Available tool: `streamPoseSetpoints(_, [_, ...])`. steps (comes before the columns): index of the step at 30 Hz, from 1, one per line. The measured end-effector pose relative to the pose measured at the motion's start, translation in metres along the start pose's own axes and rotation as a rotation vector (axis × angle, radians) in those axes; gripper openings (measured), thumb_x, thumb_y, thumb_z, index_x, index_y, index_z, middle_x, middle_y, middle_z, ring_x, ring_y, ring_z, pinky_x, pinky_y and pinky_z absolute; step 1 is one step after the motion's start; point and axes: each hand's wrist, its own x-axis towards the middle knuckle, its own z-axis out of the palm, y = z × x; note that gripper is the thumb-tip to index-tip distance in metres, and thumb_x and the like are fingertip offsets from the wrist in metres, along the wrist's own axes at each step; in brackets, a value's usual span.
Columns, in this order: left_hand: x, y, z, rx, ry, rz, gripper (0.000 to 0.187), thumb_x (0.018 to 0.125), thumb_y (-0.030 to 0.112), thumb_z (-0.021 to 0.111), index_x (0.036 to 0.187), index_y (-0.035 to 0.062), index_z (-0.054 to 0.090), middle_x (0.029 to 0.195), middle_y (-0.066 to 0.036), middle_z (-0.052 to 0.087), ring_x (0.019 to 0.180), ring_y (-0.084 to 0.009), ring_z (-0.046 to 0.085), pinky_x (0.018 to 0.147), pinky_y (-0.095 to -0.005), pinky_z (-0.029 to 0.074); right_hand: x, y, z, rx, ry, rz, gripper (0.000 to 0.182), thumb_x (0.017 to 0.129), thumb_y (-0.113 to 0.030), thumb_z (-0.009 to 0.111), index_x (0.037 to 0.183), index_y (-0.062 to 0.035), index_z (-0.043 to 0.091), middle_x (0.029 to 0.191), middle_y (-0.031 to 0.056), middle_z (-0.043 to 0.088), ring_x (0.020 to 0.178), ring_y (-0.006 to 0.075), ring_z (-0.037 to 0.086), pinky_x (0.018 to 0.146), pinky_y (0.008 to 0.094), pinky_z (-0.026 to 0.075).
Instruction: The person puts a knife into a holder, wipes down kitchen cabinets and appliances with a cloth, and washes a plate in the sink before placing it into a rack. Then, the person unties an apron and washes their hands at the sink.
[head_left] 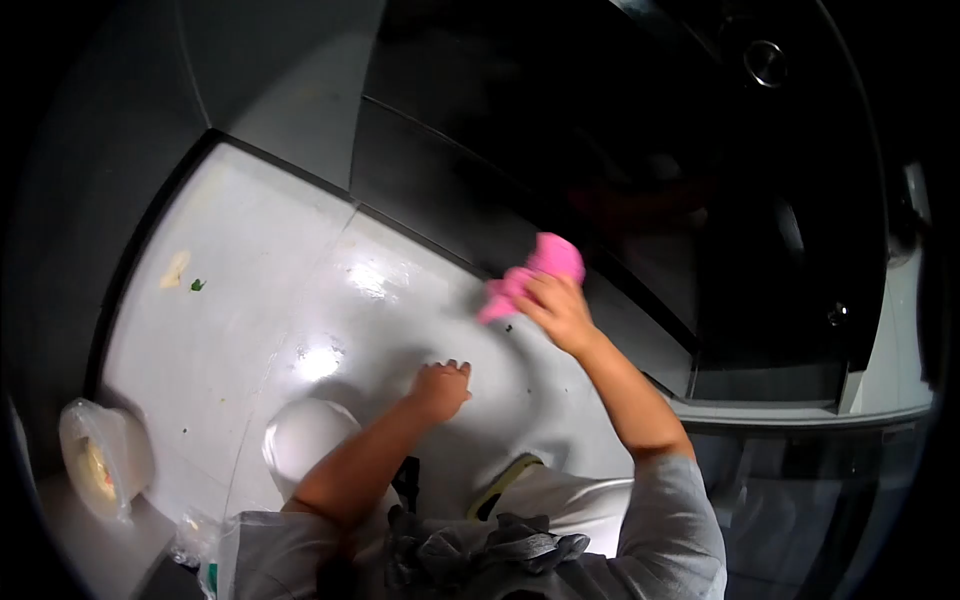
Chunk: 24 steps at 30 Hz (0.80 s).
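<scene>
Pink cloth sits bunched under the right hand, which grips it. Left hand rests half-curled, holding nothing, on the white floor.

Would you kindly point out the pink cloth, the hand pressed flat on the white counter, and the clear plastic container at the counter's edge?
pink cloth [530,272], head view, on the bunched middle of the fabric.
left hand [441,388], head view, on the back of the hand.
clear plastic container [100,455], head view, on its near wall.
</scene>
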Motion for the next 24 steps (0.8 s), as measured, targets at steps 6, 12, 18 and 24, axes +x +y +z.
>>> streamPoseSetpoints(6, [-0.013,-0.005,-0.012,0.009,-0.004,-0.093,0.043,0.080,0.030,0.051,0.113,0.0020,0.045,0.103,-0.014,0.054,0.089,-0.0283,0.056,0.078,-0.0390,0.042,0.248,0.006,0.101,-0.296,0.145,-0.288,0.016,0.069,-0.016,0.053,0.077,-0.0055,0.063,0.092,0.0016,0.054,0.096,0.0159,0.044,0.079,0.0288,0.033])
streamPoseSetpoints(12, [-0.003,0.000,-0.008,0.025,0.046,-0.095,0.037,0.079,0.029,0.054,0.106,0.0034,0.048,0.103,-0.014,0.053,0.093,-0.0278,0.054,0.078,-0.0390,0.041,0.234,0.030,0.159,-0.446,0.137,-0.015,0.017,0.070,-0.019,0.052,0.079,-0.0107,0.064,0.096,-0.0015,0.053,0.103,0.0134,0.042,0.085,0.0262,0.032])
streamPoseSetpoints(18, [0.003,0.008,-0.003,-0.083,-0.027,-0.027,0.046,0.079,0.028,0.053,0.115,0.0025,0.043,0.107,-0.017,0.052,0.094,-0.0298,0.054,0.082,-0.0387,0.042,0.114,0.042,0.147,-0.293,-0.097,-0.042,0.017,0.069,-0.019,0.054,0.082,-0.0121,0.062,0.107,-0.0018,0.052,0.106,0.0107,0.042,0.088,0.0247,0.032])
streamPoseSetpoints(24, [0.008,0.012,-0.012,-0.002,0.024,-0.088,0.044,0.079,0.024,0.055,0.115,0.0031,0.041,0.109,-0.016,0.052,0.096,-0.0289,0.053,0.081,-0.0392,0.042,-0.022,0.052,0.102,-0.317,-0.140,0.016,0.028,0.072,-0.018,0.050,0.099,-0.0153,0.058,0.115,-0.0037,0.050,0.105,0.0076,0.045,0.083,0.0215,0.037])
